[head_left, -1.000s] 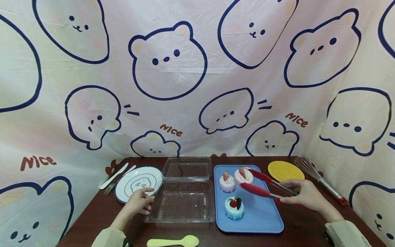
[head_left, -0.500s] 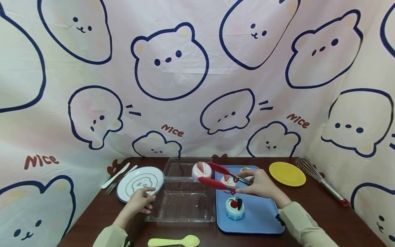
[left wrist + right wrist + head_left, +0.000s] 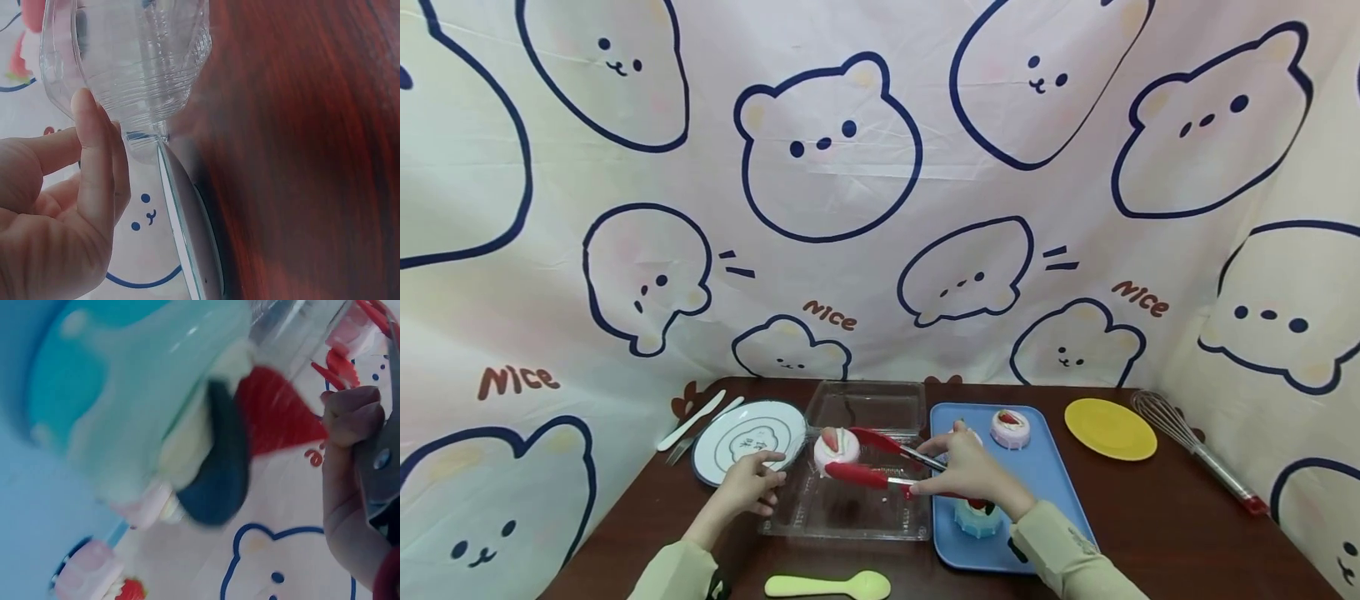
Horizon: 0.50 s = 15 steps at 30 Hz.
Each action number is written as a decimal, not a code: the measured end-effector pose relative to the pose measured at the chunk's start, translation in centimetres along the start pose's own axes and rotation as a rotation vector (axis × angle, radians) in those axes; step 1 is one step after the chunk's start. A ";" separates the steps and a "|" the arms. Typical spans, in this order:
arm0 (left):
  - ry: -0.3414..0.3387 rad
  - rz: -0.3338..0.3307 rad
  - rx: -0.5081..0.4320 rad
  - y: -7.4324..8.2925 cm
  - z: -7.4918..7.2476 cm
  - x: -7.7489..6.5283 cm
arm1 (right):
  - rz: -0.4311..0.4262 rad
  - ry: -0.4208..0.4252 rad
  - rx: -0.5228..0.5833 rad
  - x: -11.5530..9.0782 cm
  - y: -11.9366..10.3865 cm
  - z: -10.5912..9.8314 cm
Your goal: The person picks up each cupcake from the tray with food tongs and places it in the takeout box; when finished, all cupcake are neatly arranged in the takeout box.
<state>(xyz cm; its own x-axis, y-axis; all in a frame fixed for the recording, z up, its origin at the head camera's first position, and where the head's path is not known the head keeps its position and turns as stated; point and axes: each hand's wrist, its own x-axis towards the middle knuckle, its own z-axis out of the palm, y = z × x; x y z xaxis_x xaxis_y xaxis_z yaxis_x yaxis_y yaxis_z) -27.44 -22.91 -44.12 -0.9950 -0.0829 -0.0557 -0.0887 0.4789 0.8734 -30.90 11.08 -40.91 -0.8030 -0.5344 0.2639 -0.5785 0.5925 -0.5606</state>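
My right hand [image 3: 973, 473] grips a pair of tongs [image 3: 859, 475] with red tips. Between the tips is a pink toy cake [image 3: 837, 450] with a strawberry on top, over the left part of a clear plastic container [image 3: 850, 523] whose lid [image 3: 868, 407] lies folded back. My left hand [image 3: 747, 487] is beside the container's left rim, fingers loosely bent and holding nothing; its fingertips overlap the rim in the left wrist view. On the blue tray [image 3: 1045, 500], a blue toy cake [image 3: 977, 522] is partly covered by the tongs. Another pink cake there is mostly hidden behind my right hand.
A third pink cake [image 3: 1011, 428] sits at the tray's back right. The white plate [image 3: 722, 446], knife [image 3: 692, 419] and fork [image 3: 706, 427] lie left. A yellow plate [image 3: 1109, 428] and whisk [image 3: 1202, 454] are at right, a green spoon [image 3: 827, 587] in front.
My right hand has carried the pink cake in the tongs leftward, from above the tray to over the clear container. My left hand has stayed beside the container.
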 end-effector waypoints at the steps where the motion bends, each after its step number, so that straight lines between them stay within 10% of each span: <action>1: -0.002 0.002 0.000 0.0 0.0 0.0 | -0.007 -0.002 -0.004 0.1 -0.2 0.3; 15: -0.001 0.007 -0.008 0.5 0.0 -0.3 | -0.037 -0.092 -0.065 1.4 -1.2 2.5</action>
<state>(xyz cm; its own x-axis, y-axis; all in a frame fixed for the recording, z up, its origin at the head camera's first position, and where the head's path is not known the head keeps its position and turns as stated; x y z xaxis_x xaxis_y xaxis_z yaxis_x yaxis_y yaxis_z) -27.23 -22.64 -43.67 -0.9957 -0.0781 -0.0498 -0.0810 0.4726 0.8775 -30.99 8.11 -41.84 -0.7660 -0.6080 0.2087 -0.6181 0.6075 -0.4989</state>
